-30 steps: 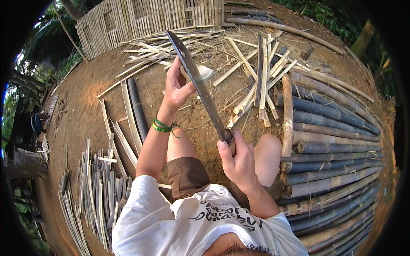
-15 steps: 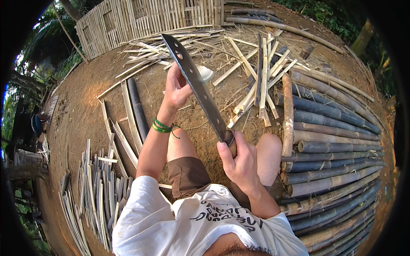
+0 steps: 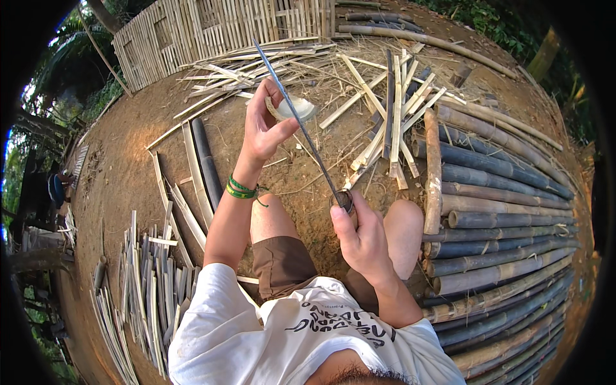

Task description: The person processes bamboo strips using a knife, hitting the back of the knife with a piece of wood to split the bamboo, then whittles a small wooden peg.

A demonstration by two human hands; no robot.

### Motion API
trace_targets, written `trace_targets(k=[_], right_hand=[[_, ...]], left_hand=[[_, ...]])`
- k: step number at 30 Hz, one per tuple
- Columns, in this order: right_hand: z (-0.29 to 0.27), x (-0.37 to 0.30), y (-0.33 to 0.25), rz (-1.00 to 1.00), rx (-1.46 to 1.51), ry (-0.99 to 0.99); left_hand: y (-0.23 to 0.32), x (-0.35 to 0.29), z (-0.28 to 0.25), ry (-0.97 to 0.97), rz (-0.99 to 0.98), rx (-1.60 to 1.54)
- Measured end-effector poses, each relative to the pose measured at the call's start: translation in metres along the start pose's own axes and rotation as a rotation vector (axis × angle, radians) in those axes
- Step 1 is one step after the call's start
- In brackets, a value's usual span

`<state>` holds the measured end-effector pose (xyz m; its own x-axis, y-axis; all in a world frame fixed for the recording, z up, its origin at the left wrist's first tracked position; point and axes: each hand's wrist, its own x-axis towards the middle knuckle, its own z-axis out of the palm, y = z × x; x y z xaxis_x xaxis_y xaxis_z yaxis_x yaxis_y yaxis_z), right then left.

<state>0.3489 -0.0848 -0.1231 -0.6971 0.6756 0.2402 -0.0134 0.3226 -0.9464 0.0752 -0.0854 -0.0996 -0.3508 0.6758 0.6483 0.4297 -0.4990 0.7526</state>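
Observation:
My right hand (image 3: 362, 240) is wrapped round the handle of a machete (image 3: 314, 150). The long dark blade slants up and to the left, its thin edge facing me. At the upper middle, my left hand (image 3: 262, 131) grips a pale, half-round piece (image 3: 305, 110) that looks like the end of a split bamboo length. Its lower part is hidden from me. The blade crosses in front of this piece, close to my left thumb; I cannot tell whether they touch.
Bamboo poles (image 3: 507, 221) lie stacked on the right behind an upright post (image 3: 432, 170). Split strips (image 3: 151, 289) stand bundled at the lower left. More strips (image 3: 398, 115) are strewn ahead on bare earth. A slatted bamboo panel (image 3: 212, 32) stands at the back.
The machete has turned from showing its broad, holed side to edge-on. More of the pale piece in my left hand shows. Both hands stay in nearly the same places.

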Motion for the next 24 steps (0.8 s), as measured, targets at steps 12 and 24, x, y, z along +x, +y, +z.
trace_targets(k=[12, 24], right_hand=[[0.001, 0.005, 0.014, 0.019, 0.106, 0.015], [0.009, 0.006, 0.016, 0.028, 0.166, 0.023]], left_hand=[[0.006, 0.007, 0.004, -0.047, -0.011, -0.201], [0.002, 0.01, 0.002, -0.042, 0.014, -0.23]])
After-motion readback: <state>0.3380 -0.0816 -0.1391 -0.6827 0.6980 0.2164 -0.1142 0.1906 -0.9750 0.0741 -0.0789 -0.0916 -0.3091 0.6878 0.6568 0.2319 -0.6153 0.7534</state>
